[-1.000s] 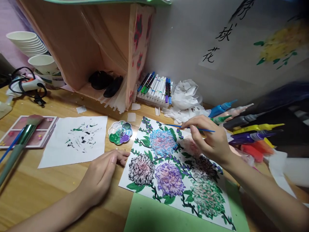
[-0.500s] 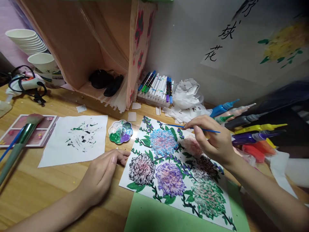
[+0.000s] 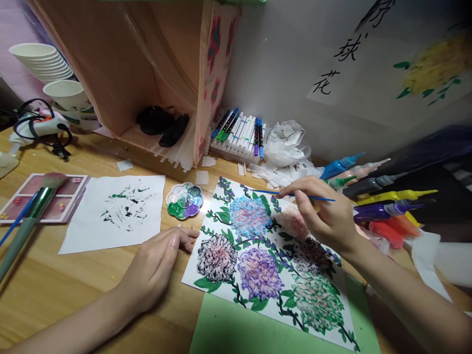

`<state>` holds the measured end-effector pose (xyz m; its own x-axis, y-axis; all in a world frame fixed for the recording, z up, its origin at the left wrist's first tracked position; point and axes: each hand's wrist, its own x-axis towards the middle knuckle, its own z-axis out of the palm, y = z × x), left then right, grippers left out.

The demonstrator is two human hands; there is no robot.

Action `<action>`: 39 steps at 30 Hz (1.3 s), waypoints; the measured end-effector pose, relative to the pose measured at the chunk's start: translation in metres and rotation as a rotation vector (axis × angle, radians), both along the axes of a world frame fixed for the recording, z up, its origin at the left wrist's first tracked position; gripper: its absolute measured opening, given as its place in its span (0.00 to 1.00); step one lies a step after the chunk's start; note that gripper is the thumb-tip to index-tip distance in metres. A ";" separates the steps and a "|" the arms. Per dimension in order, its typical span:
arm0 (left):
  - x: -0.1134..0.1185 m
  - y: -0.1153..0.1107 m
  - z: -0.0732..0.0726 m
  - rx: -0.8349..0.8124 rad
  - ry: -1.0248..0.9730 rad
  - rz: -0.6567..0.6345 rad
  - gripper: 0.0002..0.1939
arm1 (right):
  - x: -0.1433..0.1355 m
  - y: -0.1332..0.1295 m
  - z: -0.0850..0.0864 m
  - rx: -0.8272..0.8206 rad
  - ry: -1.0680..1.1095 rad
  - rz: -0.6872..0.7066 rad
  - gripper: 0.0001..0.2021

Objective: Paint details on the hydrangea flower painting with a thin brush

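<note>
In my right hand [image 3: 322, 209] is a thin blue paintbrush [image 3: 313, 197], pinched between thumb and fingers. Its tip points left, over the top edge of a white sheet with painted flowers [image 3: 260, 275]. The blooms are blue, pink, black, purple and green, with green leaves and dark stems between them. My left hand [image 3: 157, 260] rests on the table, loosely bent, its fingertips at the sheet's left edge, with nothing visible in it. Just above that hand lies a flower-shaped palette [image 3: 169, 199] with green and purple paint.
Left of the palette is a smeared white paper [image 3: 84, 216], then a large brush [image 3: 29, 226] across a pink tray. Markers [image 3: 239, 130], crumpled tissue [image 3: 285, 142] and paint bottles [image 3: 383, 211] stand behind and right. Paper cups [image 3: 64, 96] are at back left. Green paper [image 3: 221, 327] lies underneath the painting.
Almost nothing differs. Both hands, the paintbrush and the painted sheet are where they were, apart from a very slight shift of the view.
</note>
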<state>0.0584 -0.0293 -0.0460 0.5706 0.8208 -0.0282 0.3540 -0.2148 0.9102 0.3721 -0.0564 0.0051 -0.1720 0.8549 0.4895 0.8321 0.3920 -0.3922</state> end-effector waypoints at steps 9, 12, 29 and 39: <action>-0.003 0.004 -0.002 0.069 0.027 -0.067 0.19 | -0.051 0.016 0.022 -0.170 0.363 0.111 0.10; -0.002 0.003 0.000 0.083 0.028 -0.082 0.18 | -0.064 0.023 0.021 -0.258 0.351 0.175 0.11; -0.003 0.003 0.002 0.103 0.028 -0.098 0.19 | -0.080 0.032 0.016 -0.310 0.174 0.286 0.11; -0.004 0.003 0.001 0.048 0.049 -0.054 0.19 | -0.011 0.010 0.018 0.005 0.350 -0.113 0.14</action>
<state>0.0547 -0.0263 -0.0448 0.6129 0.7899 -0.0182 0.3844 -0.2780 0.8803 0.3615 -0.0468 0.0233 0.1021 0.8562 0.5065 0.6864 0.3079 -0.6588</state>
